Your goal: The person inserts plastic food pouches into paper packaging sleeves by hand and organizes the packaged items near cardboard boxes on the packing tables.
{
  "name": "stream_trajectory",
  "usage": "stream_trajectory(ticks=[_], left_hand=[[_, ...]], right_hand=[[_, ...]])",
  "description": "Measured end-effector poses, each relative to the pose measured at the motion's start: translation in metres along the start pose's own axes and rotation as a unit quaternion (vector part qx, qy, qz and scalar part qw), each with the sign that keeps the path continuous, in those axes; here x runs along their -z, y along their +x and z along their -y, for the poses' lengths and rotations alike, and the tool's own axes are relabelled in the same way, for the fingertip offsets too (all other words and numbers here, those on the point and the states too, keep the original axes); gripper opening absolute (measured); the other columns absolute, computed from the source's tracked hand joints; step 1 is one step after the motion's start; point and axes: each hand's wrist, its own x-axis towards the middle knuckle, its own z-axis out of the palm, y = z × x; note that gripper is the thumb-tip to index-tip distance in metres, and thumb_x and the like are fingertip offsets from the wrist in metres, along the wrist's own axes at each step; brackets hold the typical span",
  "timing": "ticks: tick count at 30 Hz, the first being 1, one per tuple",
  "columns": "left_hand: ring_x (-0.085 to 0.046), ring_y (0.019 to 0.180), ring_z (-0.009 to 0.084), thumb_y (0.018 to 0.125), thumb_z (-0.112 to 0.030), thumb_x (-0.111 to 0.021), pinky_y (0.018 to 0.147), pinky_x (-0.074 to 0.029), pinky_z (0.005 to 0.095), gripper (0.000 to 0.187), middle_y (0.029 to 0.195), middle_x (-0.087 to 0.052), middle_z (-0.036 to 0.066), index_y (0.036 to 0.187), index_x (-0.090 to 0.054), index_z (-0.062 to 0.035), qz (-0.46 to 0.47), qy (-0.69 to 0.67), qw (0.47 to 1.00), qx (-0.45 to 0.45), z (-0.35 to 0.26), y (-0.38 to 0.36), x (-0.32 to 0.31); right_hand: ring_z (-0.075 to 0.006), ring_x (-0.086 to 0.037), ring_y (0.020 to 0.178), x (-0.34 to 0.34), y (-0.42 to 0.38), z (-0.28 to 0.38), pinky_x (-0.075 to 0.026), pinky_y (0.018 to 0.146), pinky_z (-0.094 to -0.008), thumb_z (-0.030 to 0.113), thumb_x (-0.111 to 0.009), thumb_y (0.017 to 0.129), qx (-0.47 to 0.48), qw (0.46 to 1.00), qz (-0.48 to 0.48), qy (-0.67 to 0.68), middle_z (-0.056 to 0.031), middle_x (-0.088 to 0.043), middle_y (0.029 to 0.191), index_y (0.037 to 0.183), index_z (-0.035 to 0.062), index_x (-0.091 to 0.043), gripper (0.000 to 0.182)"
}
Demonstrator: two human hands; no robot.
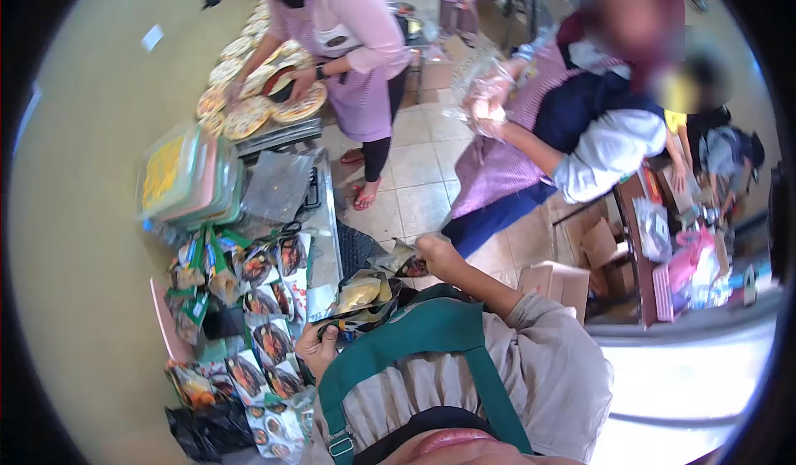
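My left hand (317,347) is closed on the edge of an open, dark printed pouch (358,324). Pale yellowish flat pieces (365,291) show at the mouth of this pouch, close to my green apron. My right hand (437,251) is closed and held out over the floor. Beside its fingers hangs a printed foil packet (408,264), which it appears to grip. To the left, many printed food packets (272,338) cover the table, some lying flat and overlapping. A pair of scissors (290,229) with black handles lies just above them.
Stacked plastic boxes (178,175) with yellow contents stand beside a scale (313,190). Round topped pizzas (246,118) fill the far table, where a person works. Another person holds a clear bag (485,92). A cardboard box (554,287) stands at my right.
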Motion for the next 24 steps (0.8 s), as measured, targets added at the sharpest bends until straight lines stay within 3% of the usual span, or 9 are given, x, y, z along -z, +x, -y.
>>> stream_trajectory(ticks=[3, 4, 7, 12, 15, 17, 19, 24], left_hand=[[-0.053, 0.07, 0.0132, 0.078, -0.022, -0.069, 0.066, -0.041, 0.0266, 0.027, 0.074, -0.059, 0.006, 0.08, -0.065, 0.0048, 0.037, -0.019, 0.999, 0.022, 0.011, 0.005, -0.009], [-0.053, 0.069, 0.0126, 0.078, -0.022, -0.069, 0.065, -0.041, 0.0267, 0.027, 0.072, -0.058, 0.006, 0.08, -0.065, 0.0047, 0.055, -0.021, 0.998, 0.012, 0.01, 0.008, -0.016], [-0.052, 0.067, 0.0117, 0.078, -0.022, -0.069, 0.063, -0.04, 0.0264, 0.027, 0.071, -0.057, 0.005, 0.08, -0.065, 0.0047, 0.09, -0.05, 0.992, 0.072, 0.003, 0.012, -0.035], [-0.051, 0.064, 0.0102, 0.079, -0.023, -0.068, 0.058, -0.04, 0.0244, 0.028, 0.07, -0.058, 0.005, 0.08, -0.065, 0.0047, 0.113, 0.015, 0.993, -0.016, 0.008, 0.025, -0.059], [-0.052, 0.066, 0.0103, 0.079, -0.023, -0.068, 0.061, -0.04, 0.0244, 0.027, 0.071, -0.059, 0.005, 0.081, -0.065, 0.0039, 0.12, -0.04, 0.991, 0.044, 0.011, 0.037, -0.08], [-0.054, 0.07, 0.0106, 0.08, -0.023, -0.068, 0.063, -0.041, 0.0237, 0.026, 0.074, -0.059, 0.005, 0.084, -0.065, 0.0033, 0.127, -0.025, 0.992, 0.014, 0.016, 0.045, -0.094], [-0.054, 0.071, 0.0106, 0.081, -0.022, -0.067, 0.063, -0.041, 0.0237, 0.026, 0.076, -0.059, 0.005, 0.085, -0.065, 0.0035, 0.151, 0.006, 0.989, -0.008, 0.009, 0.052, -0.11], [-0.057, 0.07, 0.014, 0.081, -0.011, -0.063, 0.064, -0.043, 0.0254, 0.015, 0.076, -0.06, 0.007, 0.085, -0.065, 0.003, 0.224, 0.067, 0.972, -0.014, 0.003, 0.072, -0.149]], right_hand=[[-0.0369, -0.055, 0.071, -0.003, -0.039, -0.008, -0.044, 0.062, -0.0435, 0.008, -0.055, 0.071, -0.023, 0.997, 0.041, -0.058, -0.017, -0.053, 0.08, 0.078, 0.0022, -0.051, 0.01], [-0.0354, -0.056, 0.072, -0.005, -0.049, -0.014, -0.045, 0.064, -0.043, 0.011, -0.055, 0.072, -0.05, 0.992, 0.093, -0.074, -0.0157, -0.052, 0.085, 0.083, 0.0035, -0.051, 0.013], [-0.0351, -0.057, 0.075, 0.002, -0.063, -0.015, -0.045, 0.064, -0.0428, 0.011, -0.053, 0.073, -0.059, 0.988, 0.123, -0.071, -0.0157, -0.051, 0.09, 0.087, 0.0038, -0.051, 0.015], [-0.0361, -0.057, 0.082, 0.011, -0.061, -0.047, -0.045, 0.07, -0.0431, 0.008, -0.051, 0.074, -0.08, 0.988, 0.127, -0.036, -0.0178, -0.051, 0.093, 0.091, 0.0014, -0.051, 0.019], [-0.0362, -0.056, 0.083, 0.021, -0.05, -0.067, -0.045, 0.071, -0.042, 0.007, -0.053, 0.072, -0.077, 0.989, 0.127, -0.017, -0.0182, -0.051, 0.093, 0.09, 0.0007, -0.051, 0.018], [-0.0351, -0.056, 0.08, 0.027, -0.047, -0.07, -0.045, 0.066, -0.0404, 0.006, -0.057, 0.069, -0.094, 0.988, 0.125, 0.001, -0.0162, -0.051, 0.09, 0.083, 0.0009, -0.05, 0.016], [-0.0347, -0.057, 0.085, 0.035, -0.045, -0.078, -0.046, 0.071, -0.0403, 0.007, -0.056, 0.071, -0.117, 0.982, 0.147, 0.004, -0.0167, -0.052, 0.095, 0.088, 0.0007, -0.052, 0.018], [-0.0374, -0.057, 0.09, -0.015, -0.043, -0.178, -0.046, 0.078, -0.0418, 0.015, -0.053, 0.08, -0.135, 0.969, 0.199, 0.052, -0.0217, -0.052, 0.1, 0.097, -0.0007, -0.055, 0.024]])
